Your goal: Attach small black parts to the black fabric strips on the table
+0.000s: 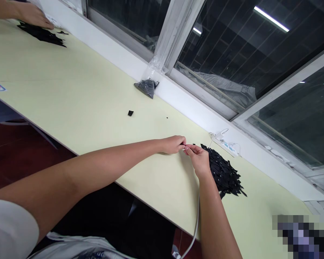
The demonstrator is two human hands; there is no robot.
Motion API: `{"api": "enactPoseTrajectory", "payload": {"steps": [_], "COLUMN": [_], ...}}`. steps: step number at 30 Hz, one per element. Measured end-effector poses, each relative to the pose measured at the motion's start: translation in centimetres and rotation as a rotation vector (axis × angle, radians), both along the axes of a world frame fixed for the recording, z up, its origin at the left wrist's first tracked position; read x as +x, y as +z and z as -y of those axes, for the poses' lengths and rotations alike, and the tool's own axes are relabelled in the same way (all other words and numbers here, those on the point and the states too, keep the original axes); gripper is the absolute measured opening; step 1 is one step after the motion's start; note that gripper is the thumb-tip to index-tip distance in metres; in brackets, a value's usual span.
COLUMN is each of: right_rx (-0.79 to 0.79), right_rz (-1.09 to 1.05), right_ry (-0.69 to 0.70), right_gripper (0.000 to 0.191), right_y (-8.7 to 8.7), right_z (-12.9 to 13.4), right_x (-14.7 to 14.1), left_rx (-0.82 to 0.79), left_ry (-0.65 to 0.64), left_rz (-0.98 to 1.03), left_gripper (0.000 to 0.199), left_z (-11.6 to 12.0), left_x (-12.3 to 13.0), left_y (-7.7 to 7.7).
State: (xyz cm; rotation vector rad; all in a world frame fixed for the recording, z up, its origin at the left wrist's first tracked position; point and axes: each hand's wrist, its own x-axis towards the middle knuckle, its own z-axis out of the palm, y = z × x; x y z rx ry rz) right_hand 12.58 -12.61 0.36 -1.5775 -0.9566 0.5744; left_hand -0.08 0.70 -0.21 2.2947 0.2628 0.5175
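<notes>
My left hand (175,144) and my right hand (197,157) meet over the table, fingertips nearly touching. Both are closed in a pinch on one small black piece (184,145), mostly hidden by the fingers; I cannot make out its kind. Just right of my right hand lies a heap of black strips (224,171) with small light specks on them, partly behind my forearm. Further left on the table are a small black square (130,113) and a tiny dark dot (167,117).
A clear plastic bag (147,86) with dark contents leans by the window wall. A white power strip (226,145) with cables sits behind the heap; a white cable (196,219) crosses the table's front edge. At upper left, another person's hand (35,16) rests on black pieces (43,34).
</notes>
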Motion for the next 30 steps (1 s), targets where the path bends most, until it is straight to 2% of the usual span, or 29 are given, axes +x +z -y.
{"api": "enactPoseTrajectory", "payload": {"steps": [5, 11, 19, 30], "right_rx": [0.043, 0.056, 0.027, 0.062], "right_rz": [-0.030, -0.128, -0.279, -0.151], "right_ry": [-0.024, -0.027, -0.035, -0.044], "right_gripper": [0.044, 0.042, 0.043, 0.041], "right_y": [0.03, 0.02, 0.06, 0.05], "right_z": [-0.17, -0.21, -0.20, -0.35], "right_x": [0.13, -0.06, -0.15, -0.13], "left_rx": [-0.023, -0.062, -0.001, -0.019], "left_ry": [0.000, -0.035, -0.053, 0.055], "left_rz": [0.087, 0.132, 0.147, 0.177], "left_gripper": [0.011, 0.009, 0.007, 0.005], "left_z": [0.12, 0.00, -0.13, 0.20], "left_x": [-0.03, 0.08, 0.25, 0.40], "left_y": [0.47, 0.25, -0.04, 0.49]}}
